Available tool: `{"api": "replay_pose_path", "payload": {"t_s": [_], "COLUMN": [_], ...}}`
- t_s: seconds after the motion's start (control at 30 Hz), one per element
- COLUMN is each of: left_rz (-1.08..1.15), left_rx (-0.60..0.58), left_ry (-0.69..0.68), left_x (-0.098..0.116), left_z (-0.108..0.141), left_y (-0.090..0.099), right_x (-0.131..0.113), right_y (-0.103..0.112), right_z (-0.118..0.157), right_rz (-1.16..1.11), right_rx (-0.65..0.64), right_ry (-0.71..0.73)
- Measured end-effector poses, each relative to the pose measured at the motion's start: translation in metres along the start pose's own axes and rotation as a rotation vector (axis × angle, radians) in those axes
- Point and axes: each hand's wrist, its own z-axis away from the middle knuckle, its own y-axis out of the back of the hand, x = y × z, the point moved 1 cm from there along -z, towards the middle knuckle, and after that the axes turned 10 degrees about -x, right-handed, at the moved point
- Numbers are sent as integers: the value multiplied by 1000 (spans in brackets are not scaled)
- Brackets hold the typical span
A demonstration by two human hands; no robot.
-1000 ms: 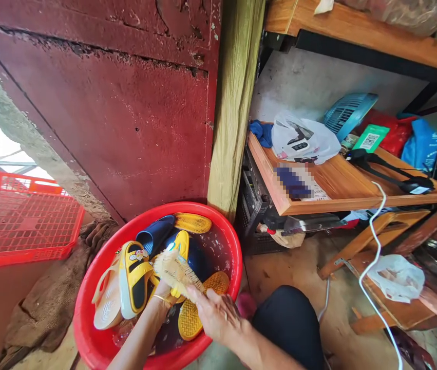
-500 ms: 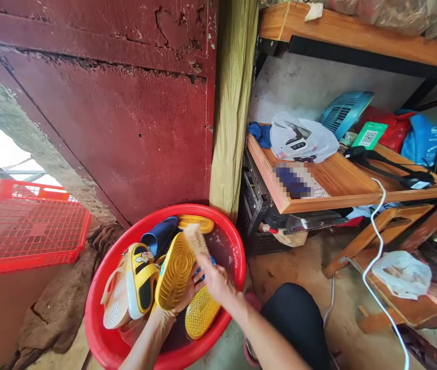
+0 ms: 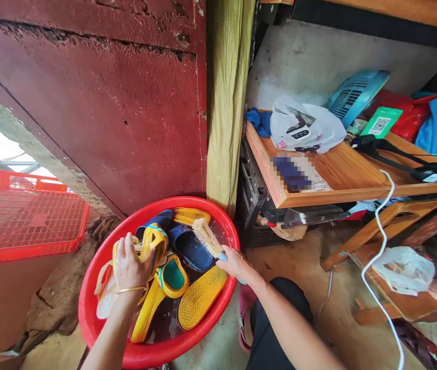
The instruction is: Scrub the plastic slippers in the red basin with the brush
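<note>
A sandal (image 3: 151,245) is clasped by curled left fingers (image 3: 126,252), a brush (image 3: 206,237) pinched by right fingers (image 3: 229,263); scrubbing is called for.

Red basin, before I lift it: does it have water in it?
Yes, it holds water: the red basin shines wet around the yellow-soled sandal. Depth cannot be told.
</note>
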Motion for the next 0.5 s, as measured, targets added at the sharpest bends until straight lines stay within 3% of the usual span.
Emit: {"api": "replay_pose_path", "payload": {"t_s": [0.07, 0.13, 0.2, 0.23, 0.37, 0.5], "left_rz": [2, 138, 281, 338, 370, 439], "left_rx": [-18, -293, -622, -688, -698, -717], "left_ry": [-176, -315, -299, -245, -11, 109], "left_x": [18, 33, 39, 39, 26, 23], "left_z": [24, 54, 83, 94, 112, 98], "left_y": [-12, -36, -67, -81, -118, -116], "right_x": [-2, -6, -10, -12, -16, -14], "right_y": [1, 3, 7, 8, 13, 16], "right_z": [-5, -9, -10, -10, -8, -4], "right_rz": [-24, -60, -98, -111, -130, -96], "right_rx": [7, 42, 76, 86, 95, 93], "right_ry": [38, 85, 131, 151, 173, 127]}}
